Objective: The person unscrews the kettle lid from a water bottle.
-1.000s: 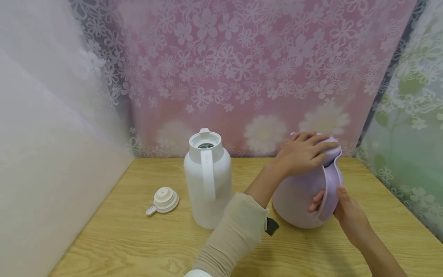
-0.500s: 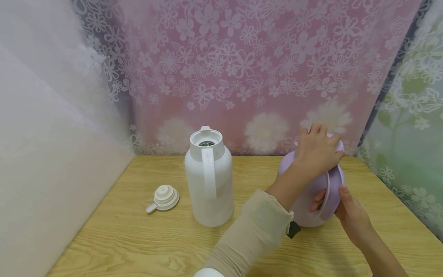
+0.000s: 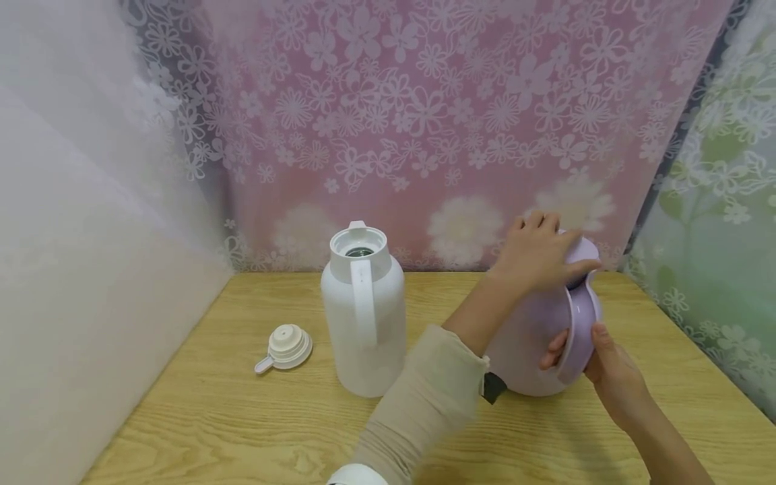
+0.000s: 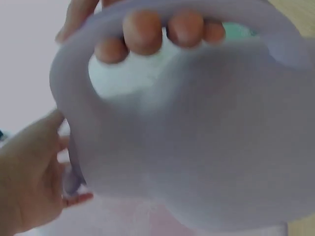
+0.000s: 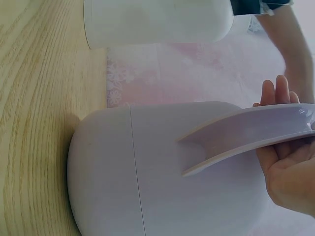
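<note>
On the right of the head view stands a lilac thermos jug (image 3: 530,360) with a rounded body. My left hand (image 3: 533,252) grips its lilac lid (image 3: 584,250) from above, the thumb at the near side, covering much of it. My right hand (image 3: 615,377) holds the jug's curved handle (image 3: 580,330), fingers passed through the loop. In the left wrist view, fingertips (image 4: 142,32) wrap the handle, with my left hand at the lid on the lower left. The jug's base shows beside the tabletop in the right wrist view.
Left of the lilac jug stands a white thermos jug (image 3: 366,310), its mouth uncovered and handle toward me. A white stopper (image 3: 288,347) with a tab lies farther left on the wooden table (image 3: 242,431). Flowered sheets (image 3: 424,135) enclose the back and sides.
My left hand turned to the right on the lid, then back to the left. The right hand keeps its hold on the handle; the white jug and stopper stay put.
</note>
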{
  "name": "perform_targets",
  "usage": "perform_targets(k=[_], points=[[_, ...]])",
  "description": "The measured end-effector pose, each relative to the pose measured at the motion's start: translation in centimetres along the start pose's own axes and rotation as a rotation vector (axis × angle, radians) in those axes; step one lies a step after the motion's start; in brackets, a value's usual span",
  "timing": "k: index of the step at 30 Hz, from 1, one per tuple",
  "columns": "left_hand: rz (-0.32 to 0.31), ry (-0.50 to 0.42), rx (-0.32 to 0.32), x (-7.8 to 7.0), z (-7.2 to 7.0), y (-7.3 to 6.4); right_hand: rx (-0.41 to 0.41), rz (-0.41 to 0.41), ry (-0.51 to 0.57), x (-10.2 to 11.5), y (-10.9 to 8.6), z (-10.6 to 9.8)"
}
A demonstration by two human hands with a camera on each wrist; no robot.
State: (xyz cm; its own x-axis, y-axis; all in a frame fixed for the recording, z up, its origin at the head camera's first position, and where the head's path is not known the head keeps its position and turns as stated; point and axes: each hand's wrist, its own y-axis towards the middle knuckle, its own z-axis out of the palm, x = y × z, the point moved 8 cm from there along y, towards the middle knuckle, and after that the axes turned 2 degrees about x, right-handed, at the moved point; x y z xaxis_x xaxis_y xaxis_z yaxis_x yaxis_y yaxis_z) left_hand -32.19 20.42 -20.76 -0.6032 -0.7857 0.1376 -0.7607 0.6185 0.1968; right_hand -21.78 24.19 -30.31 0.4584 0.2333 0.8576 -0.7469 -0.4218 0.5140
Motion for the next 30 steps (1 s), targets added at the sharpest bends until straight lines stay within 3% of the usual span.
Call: perform_targets(k=[6,8,10,13,20,27,30], points=[[0.328,-0.187,-0.08,1.1,0.5,-0.8,-0.029,0.058,-0.092,-0.2,0.0,0.0],[0.383,-0.219,-0.09,1.2,0.7,-1.0,-0.033,0.059,-0.101,-0.1,0.0,0.1],[0.391,-0.242,-0.08,1.3,1.1,-1.1,-0.029,0.052,-0.092,-0.1,0.0,0.1],[0.347,-0.261,-0.055,1.4,1.6,-1.1,-0.019,0.037,-0.075,-0.1,0.1,0.2],[0.23,-0.178,-0.092,0.6,1.2,-1.4,0.005,-0.015,-0.004,0.0,0.1,0.1],[0.002,0.0,-0.063,-1.0,0.8,-1.1,-0.02,0.006,-0.016,0.0,0.1,0.0],[-0.096,0.027,-0.026,-1.5,0.6,-0.9,-0.016,-0.022,0.006,0.0,0.1,-0.1]])
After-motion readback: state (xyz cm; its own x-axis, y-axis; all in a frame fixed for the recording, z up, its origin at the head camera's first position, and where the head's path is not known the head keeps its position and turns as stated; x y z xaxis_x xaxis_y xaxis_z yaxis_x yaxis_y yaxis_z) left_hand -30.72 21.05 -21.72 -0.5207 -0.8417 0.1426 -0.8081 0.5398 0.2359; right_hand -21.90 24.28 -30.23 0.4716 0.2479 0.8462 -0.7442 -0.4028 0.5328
